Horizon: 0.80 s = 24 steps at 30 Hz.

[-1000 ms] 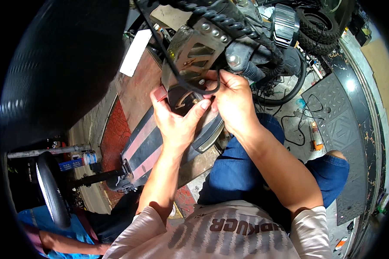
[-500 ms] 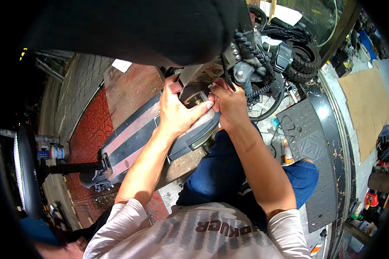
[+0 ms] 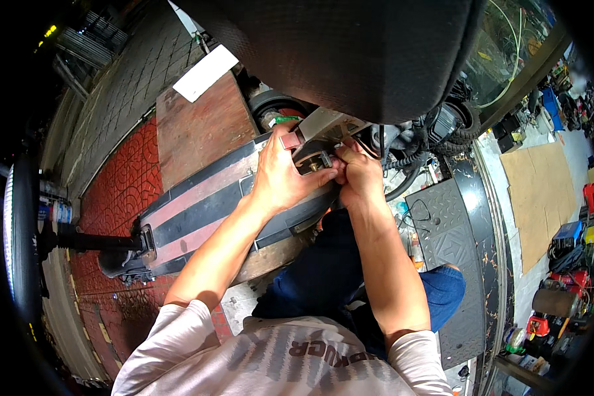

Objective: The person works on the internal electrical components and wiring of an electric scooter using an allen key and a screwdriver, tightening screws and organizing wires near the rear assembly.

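My left hand (image 3: 280, 177) is curled round the edge of a metal bracket (image 3: 317, 127) at the front of a scooter deck (image 3: 198, 221) with dark and pink stripes. A small red rectangular piece (image 3: 290, 140) sits by its fingers, and the thumb presses near a brass-coloured fitting (image 3: 312, 163) in a recess of the mechanism. My right hand (image 3: 358, 170) is closed with fingertips pinched beside that fitting, close to a black cable (image 3: 381, 140); what it holds is too small to make out. A black padded shape (image 3: 350, 53) overhead hides the upper parts of the scooter.
A rusty board (image 3: 198, 138) with a white sheet (image 3: 204, 72) lies behind the deck on red paving (image 3: 112, 211). Tyres (image 3: 462, 125), a ribbed ramp mat (image 3: 442, 257), cardboard (image 3: 534, 198) and cluttered tools (image 3: 564, 284) are on the right. A wheel (image 3: 20, 237) stands at far left.
The view has swung, so the black padded shape covers more of the upper middle. Both hands stay at the mechanism; the person at lower left has left view.
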Each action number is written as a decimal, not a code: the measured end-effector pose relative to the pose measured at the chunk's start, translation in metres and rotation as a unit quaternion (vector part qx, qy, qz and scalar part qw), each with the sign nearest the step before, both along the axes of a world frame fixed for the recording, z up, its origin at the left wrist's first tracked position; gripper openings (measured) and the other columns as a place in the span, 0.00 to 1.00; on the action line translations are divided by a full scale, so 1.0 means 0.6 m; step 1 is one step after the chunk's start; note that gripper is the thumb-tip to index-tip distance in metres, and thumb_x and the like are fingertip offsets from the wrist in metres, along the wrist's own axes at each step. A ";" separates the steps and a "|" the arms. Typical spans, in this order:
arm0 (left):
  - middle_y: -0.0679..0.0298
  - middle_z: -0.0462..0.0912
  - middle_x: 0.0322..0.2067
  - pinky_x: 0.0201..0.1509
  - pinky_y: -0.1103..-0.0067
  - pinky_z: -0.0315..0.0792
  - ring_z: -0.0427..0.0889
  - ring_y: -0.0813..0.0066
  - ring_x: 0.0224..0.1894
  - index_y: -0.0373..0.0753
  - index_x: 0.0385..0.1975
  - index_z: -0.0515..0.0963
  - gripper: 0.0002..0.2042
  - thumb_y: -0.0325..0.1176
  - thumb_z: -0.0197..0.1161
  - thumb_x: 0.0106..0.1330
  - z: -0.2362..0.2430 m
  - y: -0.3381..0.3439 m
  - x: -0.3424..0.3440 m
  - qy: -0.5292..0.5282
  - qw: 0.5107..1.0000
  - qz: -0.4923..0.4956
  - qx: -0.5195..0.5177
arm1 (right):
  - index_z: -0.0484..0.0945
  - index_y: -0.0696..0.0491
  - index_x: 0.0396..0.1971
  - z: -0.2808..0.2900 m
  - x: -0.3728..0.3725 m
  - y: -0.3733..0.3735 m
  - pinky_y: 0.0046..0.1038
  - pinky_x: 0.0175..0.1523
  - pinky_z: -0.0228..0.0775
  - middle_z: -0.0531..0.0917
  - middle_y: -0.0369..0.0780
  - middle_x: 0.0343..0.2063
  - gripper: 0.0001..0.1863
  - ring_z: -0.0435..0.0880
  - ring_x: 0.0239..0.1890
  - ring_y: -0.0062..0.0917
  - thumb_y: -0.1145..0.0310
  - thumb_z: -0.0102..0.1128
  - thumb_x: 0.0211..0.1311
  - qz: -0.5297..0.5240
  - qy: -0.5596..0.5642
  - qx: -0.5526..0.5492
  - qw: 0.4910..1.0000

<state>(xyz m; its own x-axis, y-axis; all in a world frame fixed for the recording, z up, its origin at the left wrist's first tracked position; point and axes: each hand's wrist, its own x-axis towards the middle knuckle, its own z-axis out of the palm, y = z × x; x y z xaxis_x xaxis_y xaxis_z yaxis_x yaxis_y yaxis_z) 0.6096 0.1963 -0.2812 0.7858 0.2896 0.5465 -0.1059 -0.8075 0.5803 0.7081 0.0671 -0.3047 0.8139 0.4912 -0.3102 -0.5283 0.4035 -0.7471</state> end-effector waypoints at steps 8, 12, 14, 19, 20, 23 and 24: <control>0.49 0.82 0.54 0.60 0.65 0.79 0.86 0.51 0.56 0.34 0.59 0.73 0.41 0.37 0.89 0.45 0.008 -0.004 0.000 0.002 1.000 0.015 0.018 | 0.82 0.58 0.44 -0.011 0.004 0.004 0.21 0.21 0.57 0.79 0.35 0.21 0.09 0.74 0.18 0.18 0.79 0.59 0.67 -0.009 0.013 -0.002 1.000; 0.51 0.83 0.53 0.59 0.64 0.79 0.86 0.51 0.55 0.35 0.56 0.76 0.37 0.35 0.88 0.45 0.007 -0.005 0.001 -0.002 1.000 0.017 -0.017 | 0.81 0.56 0.41 -0.021 0.003 0.006 0.21 0.21 0.58 0.78 0.34 0.22 0.07 0.75 0.20 0.18 0.80 0.59 0.65 0.005 -0.018 0.004 1.000; 0.52 0.80 0.53 0.57 0.63 0.79 0.84 0.50 0.55 0.36 0.55 0.77 0.36 0.36 0.88 0.43 0.002 -0.001 0.002 0.006 1.000 0.012 -0.022 | 0.80 0.55 0.39 -0.022 0.002 0.006 0.21 0.21 0.59 0.78 0.34 0.22 0.06 0.74 0.20 0.17 0.80 0.58 0.65 0.009 -0.040 -0.005 0.999; 0.52 0.80 0.53 0.57 0.62 0.79 0.84 0.50 0.55 0.36 0.53 0.79 0.35 0.37 0.87 0.42 0.010 -0.005 0.001 0.034 0.999 0.018 -0.034 | 0.79 0.53 0.36 -0.009 -0.003 0.001 0.22 0.23 0.60 0.77 0.32 0.22 0.04 0.71 0.19 0.16 0.79 0.57 0.66 0.028 -0.103 -0.030 0.994; 0.52 0.80 0.53 0.58 0.63 0.79 0.84 0.50 0.55 0.36 0.53 0.79 0.35 0.37 0.87 0.42 0.016 -0.008 0.002 0.044 0.998 0.023 -0.045 | 0.79 0.53 0.36 -0.007 -0.003 0.000 0.22 0.23 0.60 0.77 0.32 0.22 0.04 0.71 0.19 0.16 0.79 0.57 0.66 0.027 -0.105 -0.031 0.994; 0.51 0.82 0.52 0.59 0.63 0.79 0.85 0.50 0.54 0.36 0.53 0.79 0.35 0.37 0.87 0.42 0.023 -0.010 -0.001 0.042 0.996 0.023 -0.068 | 0.79 0.54 0.36 -0.004 -0.004 -0.001 0.22 0.23 0.60 0.77 0.32 0.22 0.04 0.71 0.19 0.16 0.79 0.58 0.67 0.030 -0.114 -0.038 0.992; 0.51 0.82 0.51 0.59 0.63 0.79 0.85 0.51 0.54 0.35 0.53 0.79 0.35 0.37 0.87 0.42 0.024 -0.010 -0.001 0.036 0.996 0.020 -0.075 | 0.79 0.54 0.36 -0.005 -0.005 -0.002 0.22 0.23 0.60 0.77 0.33 0.22 0.04 0.71 0.19 0.16 0.79 0.58 0.67 0.033 -0.120 -0.045 0.991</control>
<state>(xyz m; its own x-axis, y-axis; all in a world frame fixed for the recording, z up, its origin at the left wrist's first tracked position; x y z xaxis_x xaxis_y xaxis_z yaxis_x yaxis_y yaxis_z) 0.6090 0.1905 -0.2670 0.8075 0.3956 0.4376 -0.0299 -0.7135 0.7000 0.7054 0.0660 -0.3079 0.8370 0.5240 -0.1575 -0.3545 0.3000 -0.8856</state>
